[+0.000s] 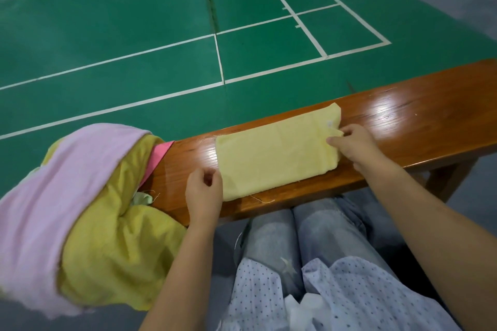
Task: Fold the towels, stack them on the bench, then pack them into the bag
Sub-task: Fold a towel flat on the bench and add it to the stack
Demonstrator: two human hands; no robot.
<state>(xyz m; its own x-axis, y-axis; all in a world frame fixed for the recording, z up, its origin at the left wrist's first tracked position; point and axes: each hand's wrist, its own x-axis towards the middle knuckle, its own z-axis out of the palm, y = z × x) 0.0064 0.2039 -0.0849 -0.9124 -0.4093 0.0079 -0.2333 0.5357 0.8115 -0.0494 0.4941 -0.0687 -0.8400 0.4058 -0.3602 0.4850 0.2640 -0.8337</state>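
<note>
Two hands' fingers pinch the yellow towel point(277, 150) ends; unfolded towels point(88, 217) crowd the bench point(403, 121).

Even indoor light, glare on bench point(403, 113), blurred, bowed edges.

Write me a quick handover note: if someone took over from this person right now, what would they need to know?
Left hand: pinches the pale yellow towel's near left corner.
Right hand: grip on its right end.
The towel lies partly folded, flat on the wooden bench.
An unfolded pile, pink towel over yellow-green cloth, sits at the bench's left end.
Done: first folds only.
Left: finish, fold pile, stack, pack. No bag in view.
</note>
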